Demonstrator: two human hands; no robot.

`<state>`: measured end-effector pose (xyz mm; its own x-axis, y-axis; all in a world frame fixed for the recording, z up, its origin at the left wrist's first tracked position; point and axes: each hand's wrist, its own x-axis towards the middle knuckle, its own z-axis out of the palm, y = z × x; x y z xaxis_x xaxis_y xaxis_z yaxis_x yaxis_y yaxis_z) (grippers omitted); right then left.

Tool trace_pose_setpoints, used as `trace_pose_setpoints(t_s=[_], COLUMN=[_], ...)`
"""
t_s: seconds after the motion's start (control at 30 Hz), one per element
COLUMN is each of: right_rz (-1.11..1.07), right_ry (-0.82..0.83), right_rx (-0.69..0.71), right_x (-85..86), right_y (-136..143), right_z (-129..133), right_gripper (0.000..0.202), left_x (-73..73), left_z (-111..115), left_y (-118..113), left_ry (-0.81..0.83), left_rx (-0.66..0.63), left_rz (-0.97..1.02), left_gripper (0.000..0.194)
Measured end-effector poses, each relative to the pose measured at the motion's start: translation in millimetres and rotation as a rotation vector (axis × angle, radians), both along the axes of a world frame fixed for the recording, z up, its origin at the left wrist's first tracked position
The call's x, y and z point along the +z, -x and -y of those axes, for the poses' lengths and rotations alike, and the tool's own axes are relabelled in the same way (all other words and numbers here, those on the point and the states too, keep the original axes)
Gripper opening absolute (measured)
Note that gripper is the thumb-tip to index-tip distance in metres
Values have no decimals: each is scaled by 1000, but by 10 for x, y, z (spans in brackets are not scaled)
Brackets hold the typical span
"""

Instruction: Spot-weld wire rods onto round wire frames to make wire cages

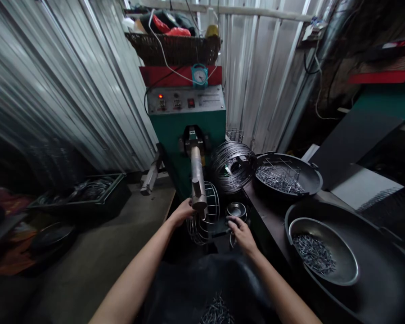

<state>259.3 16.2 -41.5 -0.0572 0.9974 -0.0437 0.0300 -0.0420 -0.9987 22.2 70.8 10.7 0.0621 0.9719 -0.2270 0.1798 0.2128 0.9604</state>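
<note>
A round wire cage [217, 204], perhaps a basket, hangs upright below the machine's metal electrode arm [196, 177]. My left hand [183, 213] is closed on the cage's upper left edge, right beside the tip of the arm; its fingertips are partly hidden. My right hand [243, 235] is to the right of the cage, just under a small shiny metal bowl [236, 209]. Its thumb and fingers are pinched together, and whatever they hold is too small to make out. A heap of short wire pieces [217, 311] rests on the dark apron [175, 288] over my lap.
The green spot welder [167, 135] stands ahead with a lit red lamp. Coiled wire [233, 173] leans to its right. Farther right are a pan [312, 182] of wire parts and a larger pan [384, 270] holding a steel bowl [349, 270]. A bin [113, 193] lies left.
</note>
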Motion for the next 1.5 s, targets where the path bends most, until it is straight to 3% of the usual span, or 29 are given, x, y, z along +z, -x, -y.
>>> trace_pose_setpoints(t_s=[0.17,0.37,0.5,0.7,0.93,1.13,1.3,1.5], right_rz=[-112,11,84,137,166,156,121,144], right_ry=[48,75,54,16,-44,-68,-55,-82], right_rx=[41,134,234,284,208,155,138,106], right_x=[371,414,414,388,380,329,266,358], right_y=[149,264,282,311,384,414,434,550], right_z=[-197,-38,171,342,274,275,288,128], right_gripper=[41,33,29,26,20,18,16,15], left_x=[-333,-881,-1080,-1083,-1044,-985,-963,-907], left_z=[165,519,739,814,698,696,729,732], left_y=[118,17,-116,-200,-231,-238,-220,-228], left_ry=[62,71,47,-62,-85,-78,-65,20], left_rx=[137,162,243,270,260,216,254,256], left_rz=[238,530,587,561,546,525,454,480], left_gripper=[54,56,61,65,63,62,61,57])
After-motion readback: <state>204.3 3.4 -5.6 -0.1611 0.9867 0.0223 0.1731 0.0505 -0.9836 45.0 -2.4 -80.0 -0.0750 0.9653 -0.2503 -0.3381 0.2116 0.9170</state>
